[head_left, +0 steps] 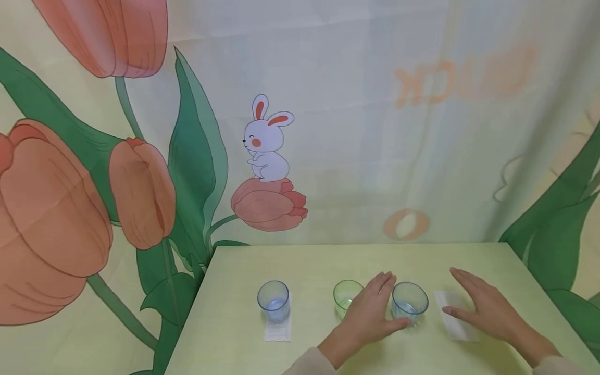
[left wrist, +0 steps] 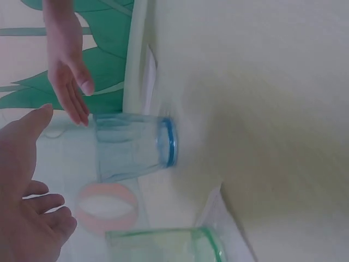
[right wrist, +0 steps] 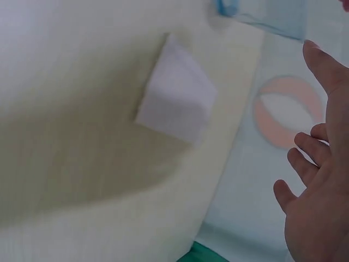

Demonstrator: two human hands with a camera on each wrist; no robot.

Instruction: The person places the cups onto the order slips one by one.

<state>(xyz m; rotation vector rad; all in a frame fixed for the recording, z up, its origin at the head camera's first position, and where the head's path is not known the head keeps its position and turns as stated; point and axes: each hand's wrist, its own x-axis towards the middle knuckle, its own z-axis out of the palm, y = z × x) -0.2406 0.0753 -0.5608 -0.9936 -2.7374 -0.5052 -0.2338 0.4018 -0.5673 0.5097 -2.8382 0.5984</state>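
Observation:
Both hands hover over the right half of the table, fingers extended and palms turned toward each other. Between them stands a clear blue glass (head_left: 410,303), upright on the table. My left hand (head_left: 367,317) is close at its left side, thumb near the rim, and partly covers a green glass (head_left: 347,296) behind it. To the right of the blue glass is my right hand (head_left: 492,310), held apart from it above a white paper packet (head_left: 452,315). In the left wrist view the blue glass (left wrist: 133,146) stands beyond the left thumb, with the green glass (left wrist: 163,245) beside it.
Another blue glass (head_left: 274,301) stands farther left, at the upper end of a white paper packet (head_left: 277,332). The pale table (head_left: 225,312) ends at a hanging cloth (head_left: 337,130) printed with tulips and a rabbit.

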